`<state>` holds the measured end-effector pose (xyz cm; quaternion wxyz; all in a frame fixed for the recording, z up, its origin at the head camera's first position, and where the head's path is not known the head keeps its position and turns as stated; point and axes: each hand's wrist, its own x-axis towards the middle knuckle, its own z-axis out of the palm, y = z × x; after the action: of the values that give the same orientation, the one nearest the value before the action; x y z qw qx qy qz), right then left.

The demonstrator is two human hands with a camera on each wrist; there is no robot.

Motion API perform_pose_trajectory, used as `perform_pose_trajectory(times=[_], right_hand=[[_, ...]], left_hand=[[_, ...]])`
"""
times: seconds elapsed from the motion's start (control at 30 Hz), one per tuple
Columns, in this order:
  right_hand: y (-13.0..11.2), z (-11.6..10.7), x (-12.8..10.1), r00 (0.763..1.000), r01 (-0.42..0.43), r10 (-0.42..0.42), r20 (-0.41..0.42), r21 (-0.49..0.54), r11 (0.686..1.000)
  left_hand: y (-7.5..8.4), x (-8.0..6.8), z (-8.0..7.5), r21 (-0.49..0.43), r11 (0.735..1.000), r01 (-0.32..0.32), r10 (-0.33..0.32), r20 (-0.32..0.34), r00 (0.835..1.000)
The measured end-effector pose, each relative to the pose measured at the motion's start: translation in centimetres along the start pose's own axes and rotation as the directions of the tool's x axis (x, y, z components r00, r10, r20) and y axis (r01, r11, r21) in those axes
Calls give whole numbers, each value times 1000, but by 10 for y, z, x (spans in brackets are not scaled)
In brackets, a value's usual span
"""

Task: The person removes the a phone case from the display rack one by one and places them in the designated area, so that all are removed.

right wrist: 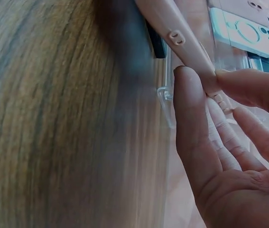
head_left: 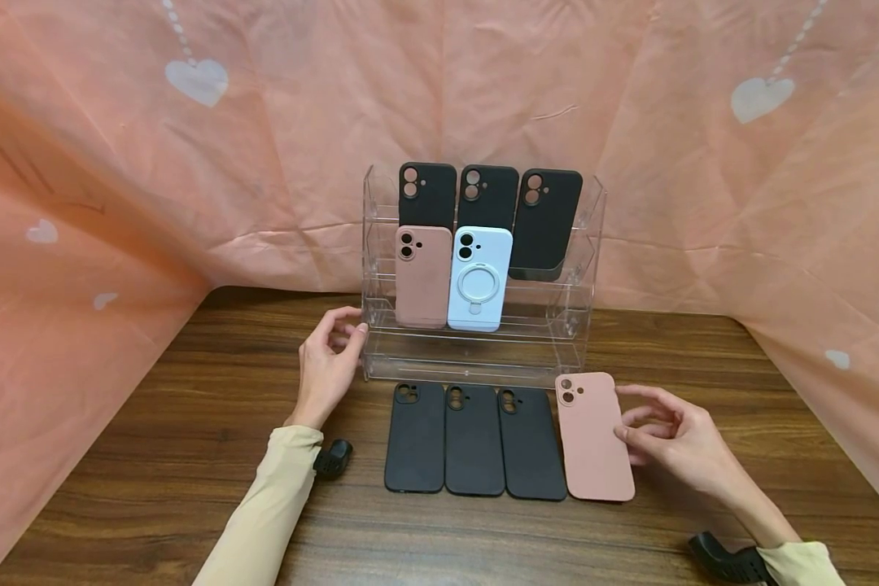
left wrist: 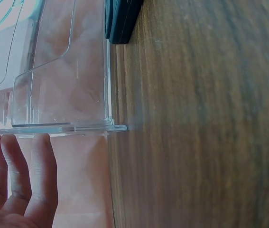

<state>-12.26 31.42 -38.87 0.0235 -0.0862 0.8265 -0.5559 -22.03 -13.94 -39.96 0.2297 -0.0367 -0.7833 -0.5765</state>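
Observation:
A pink phone case (head_left: 590, 439) lies at the right end of a row on the wooden table (head_left: 190, 456). My right hand (head_left: 652, 431) pinches its right edge; in the right wrist view thumb and fingers (right wrist: 191, 95) clamp the pink case's rim (right wrist: 172, 28). Left of it lie three black cases (head_left: 474, 441) side by side. Behind them stands a clear acrylic rack (head_left: 557, 334). My left hand (head_left: 337, 350) rests with straight fingers (left wrist: 15, 175) against the rack's left wall (left wrist: 68, 71).
The rack's top tier holds three black cases (head_left: 487, 195). Its middle tier holds a pink case (head_left: 422, 281) and a light-blue ring case (head_left: 479, 281). Pink heart-print cloth (head_left: 117, 203) hangs behind and at both sides. Black wrist mounts (head_left: 333, 457) sit near my sleeves.

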Motion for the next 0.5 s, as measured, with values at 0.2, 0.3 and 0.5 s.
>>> perform_pose_trajectory(times=[0.2, 0.3, 0.5], right_hand=[[5, -1, -1, 998, -45, 46, 51, -23, 999], [6, 0, -1, 995, -69, 72, 76, -40, 997], [8, 3, 2, 986, -125, 131, 104, -63, 990]], left_hand=[[0, 0, -1, 3, 1000, -11, 11, 4, 1000], [1, 0, 0, 4, 1000, -4, 4, 1, 1000], [7, -2, 1, 8, 1000, 20, -20, -4, 1000]])
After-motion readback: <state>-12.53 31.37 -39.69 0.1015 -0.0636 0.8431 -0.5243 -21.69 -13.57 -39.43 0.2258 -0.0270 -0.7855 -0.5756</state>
